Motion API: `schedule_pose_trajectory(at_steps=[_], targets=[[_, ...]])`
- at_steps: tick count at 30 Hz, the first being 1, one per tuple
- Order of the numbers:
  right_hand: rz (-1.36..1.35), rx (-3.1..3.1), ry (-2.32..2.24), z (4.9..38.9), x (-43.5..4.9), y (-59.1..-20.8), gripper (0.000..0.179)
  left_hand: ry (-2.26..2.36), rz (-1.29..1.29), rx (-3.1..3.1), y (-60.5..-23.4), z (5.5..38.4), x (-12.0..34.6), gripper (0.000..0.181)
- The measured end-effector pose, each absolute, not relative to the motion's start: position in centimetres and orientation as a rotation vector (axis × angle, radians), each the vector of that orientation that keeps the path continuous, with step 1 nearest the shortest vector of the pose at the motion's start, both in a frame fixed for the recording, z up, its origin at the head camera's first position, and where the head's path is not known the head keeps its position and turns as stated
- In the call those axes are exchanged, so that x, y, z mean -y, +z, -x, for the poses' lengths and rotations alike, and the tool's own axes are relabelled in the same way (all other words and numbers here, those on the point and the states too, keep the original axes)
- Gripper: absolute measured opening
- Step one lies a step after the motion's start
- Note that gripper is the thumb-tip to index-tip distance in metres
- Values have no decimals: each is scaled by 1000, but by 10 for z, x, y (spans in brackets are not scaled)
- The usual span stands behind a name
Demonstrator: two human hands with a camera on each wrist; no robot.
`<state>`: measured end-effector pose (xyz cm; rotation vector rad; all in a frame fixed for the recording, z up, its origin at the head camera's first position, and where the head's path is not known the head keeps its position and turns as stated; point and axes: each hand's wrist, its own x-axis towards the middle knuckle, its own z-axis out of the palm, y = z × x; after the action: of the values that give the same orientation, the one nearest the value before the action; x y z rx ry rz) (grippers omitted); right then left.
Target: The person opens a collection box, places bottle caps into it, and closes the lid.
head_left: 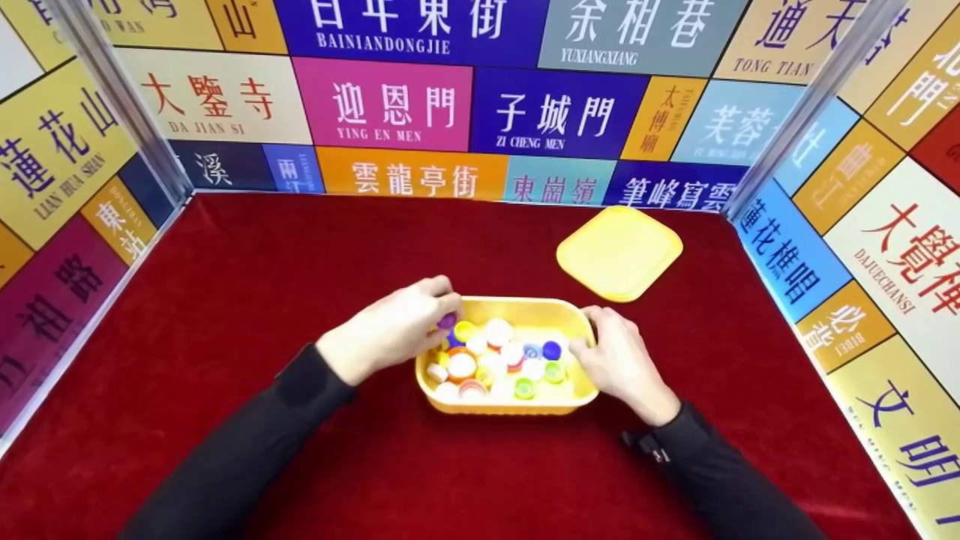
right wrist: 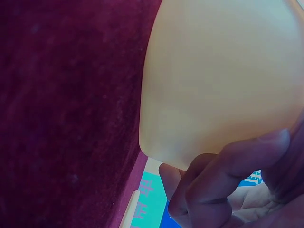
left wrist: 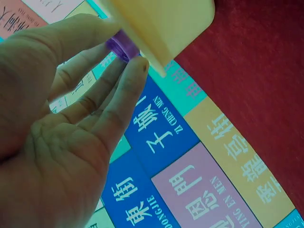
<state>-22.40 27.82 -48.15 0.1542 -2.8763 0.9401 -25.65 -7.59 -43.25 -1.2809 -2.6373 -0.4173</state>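
A yellow plastic container (head_left: 517, 409) sits on the red cloth, with several bottle caps (head_left: 459, 365) in white, orange, green and blue inside it. My left hand (head_left: 397, 326) is at the container's left rim and pinches a purple bottle cap (left wrist: 124, 46) between thumb and fingertips. In the left wrist view the cap shows right beside the rim. On the opposite side, my right hand (head_left: 622, 356) grips the container's right end, thumb over the rim. Its curled fingers (right wrist: 209, 185) lie against the outer wall in the right wrist view.
A yellow lid (head_left: 621, 251) lies on the red cloth (head_left: 337, 247) behind the container, to the right. Panels with coloured, lettered blocks (head_left: 382, 105) stand along the back and both sides, joined by metal corner posts.
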Motion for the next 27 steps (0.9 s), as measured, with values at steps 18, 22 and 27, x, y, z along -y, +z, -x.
schedule_pose_trajectory(at_steps=[18,22,27], targets=[[-153,2869,955,224,-278,-482,44,-368,1246,2692,-438,254,65,16],[-146,2875,958,225,-278,-482,44,-370,1255,2674,-438,253,67,13],[-146,2876,957,224,-278,-482,46,-364,1233,2694,-437,249,73,14]])
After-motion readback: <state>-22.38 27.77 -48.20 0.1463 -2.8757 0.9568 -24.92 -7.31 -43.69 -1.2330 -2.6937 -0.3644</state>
